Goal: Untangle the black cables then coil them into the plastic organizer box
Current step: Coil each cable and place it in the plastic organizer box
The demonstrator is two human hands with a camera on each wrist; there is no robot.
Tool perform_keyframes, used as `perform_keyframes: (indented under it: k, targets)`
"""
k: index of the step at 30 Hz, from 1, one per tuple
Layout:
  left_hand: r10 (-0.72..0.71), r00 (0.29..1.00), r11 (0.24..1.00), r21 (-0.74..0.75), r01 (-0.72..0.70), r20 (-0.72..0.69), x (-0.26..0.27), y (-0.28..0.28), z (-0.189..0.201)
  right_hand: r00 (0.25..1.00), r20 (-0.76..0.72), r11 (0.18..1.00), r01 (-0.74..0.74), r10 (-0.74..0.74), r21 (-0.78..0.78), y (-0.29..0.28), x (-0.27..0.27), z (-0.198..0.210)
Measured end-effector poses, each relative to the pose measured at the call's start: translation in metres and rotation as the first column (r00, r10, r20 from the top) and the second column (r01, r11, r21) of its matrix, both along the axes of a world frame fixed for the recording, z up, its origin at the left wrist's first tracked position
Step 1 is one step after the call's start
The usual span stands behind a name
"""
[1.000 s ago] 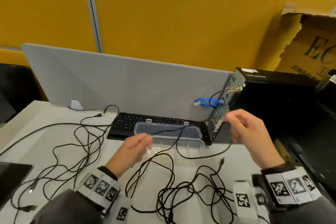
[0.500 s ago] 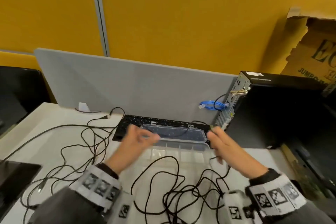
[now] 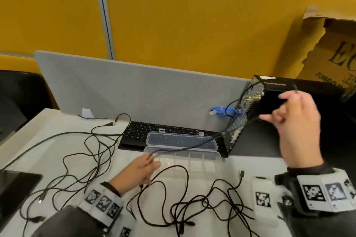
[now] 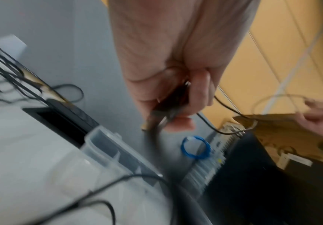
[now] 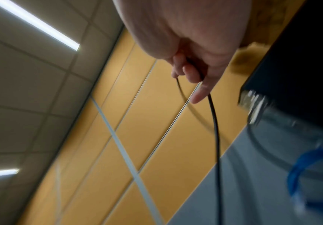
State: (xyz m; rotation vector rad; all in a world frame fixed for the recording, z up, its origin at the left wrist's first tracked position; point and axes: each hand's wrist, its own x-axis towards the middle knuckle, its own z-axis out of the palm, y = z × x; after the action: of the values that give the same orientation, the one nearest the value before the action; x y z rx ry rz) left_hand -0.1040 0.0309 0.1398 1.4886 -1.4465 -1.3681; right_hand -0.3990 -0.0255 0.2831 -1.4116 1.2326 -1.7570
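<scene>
One black cable (image 3: 194,145) stretches between my two hands across the open clear plastic organizer box (image 3: 218,157). My left hand (image 3: 143,167) pinches the cable low, at the box's near left corner; in the left wrist view its fingers (image 4: 177,124) curl round the cable (image 4: 156,132). My right hand (image 3: 294,113) is raised high in front of the black computer tower (image 3: 289,90), fingers curled round the cable (image 5: 213,115), with a loop above it. More black cables (image 3: 192,204) lie tangled on the table in front of me, and another tangle of black cables (image 3: 81,156) lies to the left.
A black keyboard (image 3: 146,132) lies behind the box, under its lid (image 3: 181,139). A grey divider (image 3: 134,92) stands at the back. A blue cable coil (image 3: 223,111) hangs at the tower's rear. A dark device (image 3: 13,190) lies at the left edge, a cardboard box (image 3: 337,54) far right.
My right hand has risen from table height up and right to the tower's top, drawing the cable taut. My left hand has dropped lower, toward the box's near left corner.
</scene>
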Motion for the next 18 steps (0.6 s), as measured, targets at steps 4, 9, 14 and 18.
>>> perform_keyframes:
  k: [4, 9, 14, 18]
  targets:
    - [0.147, 0.983, 0.988, -0.061, -0.141, 0.112, 0.041, 0.0, 0.007, 0.903, -0.298, 0.951, 0.298, -0.31, -0.085, -0.012, -0.039, -0.015]
    - [0.097, 0.981, 0.988, -0.099, -0.115, -0.168, 0.024, 0.001, 0.039, 0.742, -0.664, 0.988, 0.01, 0.095, 0.152, 0.004, 0.013, -0.057]
    - [0.096, 0.843, 0.957, -0.185, -0.225, -0.529, 0.004, 0.002, 0.091, 0.538, -0.663, 0.854, -0.35, 0.52, 0.386, 0.038, 0.084, -0.078]
    - [0.105, 0.777, 0.907, -0.261, -0.331, -0.62, -0.007, 0.01, 0.111, 0.345, -0.657, 0.729, -0.473, 0.67, 0.495, 0.05, 0.116, -0.098]
